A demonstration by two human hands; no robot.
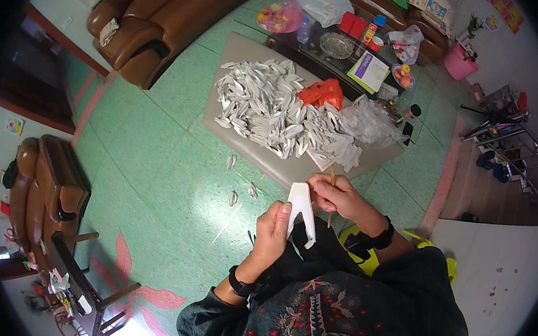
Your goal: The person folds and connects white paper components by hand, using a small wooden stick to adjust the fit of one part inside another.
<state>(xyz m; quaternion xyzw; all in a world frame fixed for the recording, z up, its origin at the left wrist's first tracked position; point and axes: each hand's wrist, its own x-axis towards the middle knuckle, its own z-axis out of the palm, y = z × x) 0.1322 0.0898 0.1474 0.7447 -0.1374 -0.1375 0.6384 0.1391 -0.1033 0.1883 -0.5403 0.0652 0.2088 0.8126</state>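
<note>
My left hand (271,230), in front of my lap, is closed around a white forked plastic piece (301,201) with two prongs pointing down. Beside it, my right hand (346,199) grips a thin brown stick (329,221) held nearly upright; its fingers are close to the white piece, but I cannot tell whether they touch it. Just beyond my hands, a large heap of similar-looking grey-white pieces (259,98) covers much of a low grey padded bench (245,148). A red plastic bag (323,93) lies among the heap, and a see-through plastic bag (372,122) rests at its right.
Several loose pieces (233,198) lie on the green tiled floor (175,154). Behind the bench stands a dark low table (318,61) with fruit, bags and a glass dish. Brown sofas (148,22) line the far left. A yellow-green stool (369,261) is partly under me.
</note>
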